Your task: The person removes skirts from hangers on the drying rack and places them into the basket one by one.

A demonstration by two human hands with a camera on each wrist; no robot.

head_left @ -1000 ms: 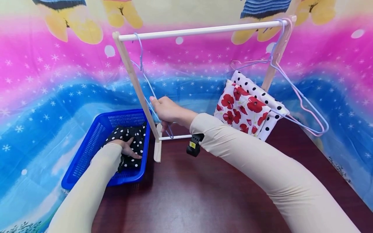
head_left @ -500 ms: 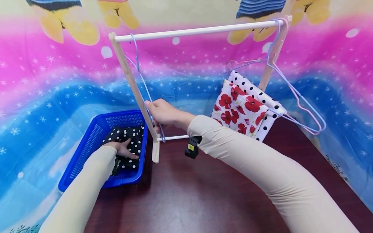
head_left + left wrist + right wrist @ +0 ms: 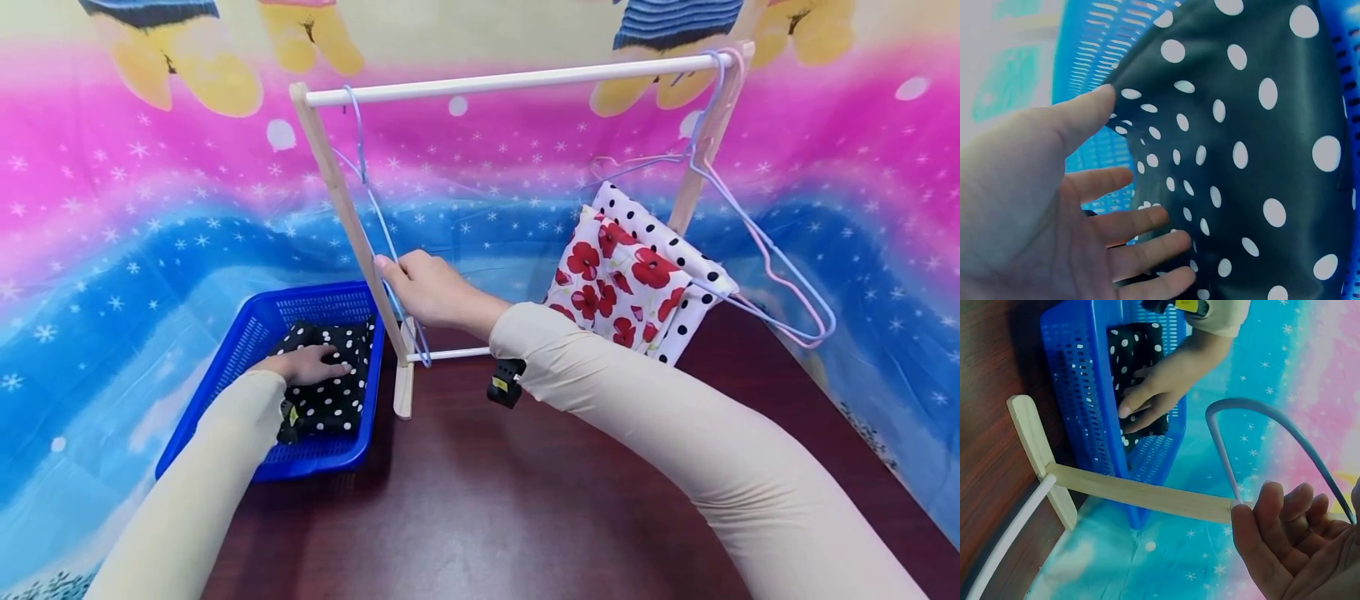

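My left hand (image 3: 311, 365) is over a black cloth with white dots (image 3: 341, 408), its fingers spread; the left wrist view shows nothing between thumb and fingers, which lie along the dotted fabric (image 3: 1266, 125). The folded cloth lies inside a blue perforated basket (image 3: 322, 468). My right hand (image 3: 431, 287) grips the side of a light blue hanger (image 3: 362, 154), which hooks over the left end of the rack's rail. From the right wrist, one rounded end of this hanger (image 3: 1254, 405) sticks out past my curled fingers. No cloth hangs on it.
The wooden rack (image 3: 525, 80) stands on a dark red table (image 3: 480, 500), its left post (image 3: 341, 200) beside the basket. At its right end hang a poppy-print cloth (image 3: 588, 262) and a white dotted cloth (image 3: 675, 242) on blue and pink hangers (image 3: 780, 250). A printed backdrop surrounds everything.
My left hand has risen slightly away from the front of the dotted cloth, its fingers leaving the lower edge. My right hand has shifted the hanger's lower end left, closer to the post.
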